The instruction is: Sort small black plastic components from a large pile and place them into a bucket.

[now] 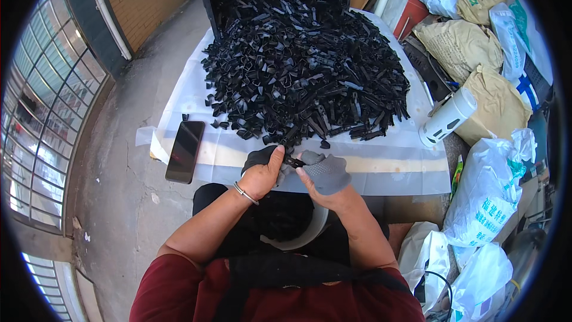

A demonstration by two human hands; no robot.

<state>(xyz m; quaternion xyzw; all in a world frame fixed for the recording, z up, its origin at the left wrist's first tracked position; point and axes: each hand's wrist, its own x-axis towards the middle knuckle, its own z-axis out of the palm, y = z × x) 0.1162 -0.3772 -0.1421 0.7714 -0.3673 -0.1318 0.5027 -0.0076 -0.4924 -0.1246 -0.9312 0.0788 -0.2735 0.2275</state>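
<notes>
Both of my hands meet at the table's front edge, in partly fingerless gloves with bare thumbs. My left hand [262, 167], in a dark glove and with a bangle on the wrist, is closed round one end of a small black plastic part [292, 161]. At its other end my right hand [325, 171], in a grey glove, pinches it. Just beyond my hands spreads a large heap of similar black plastic parts [310, 71], spilling from a dark bin [207, 0]. Between my knees, below the hands, a pale bucket [319, 223] holds dark contents I cannot make out.
A phone [185, 152] lies at the left on the white-covered table [411, 170]. To the right stands a white tumbler [448, 116], tilted in the view. Stuffed sacks [462, 48] and white plastic bags [488, 194] crowd the right side. A barred window [44, 113] is on the left.
</notes>
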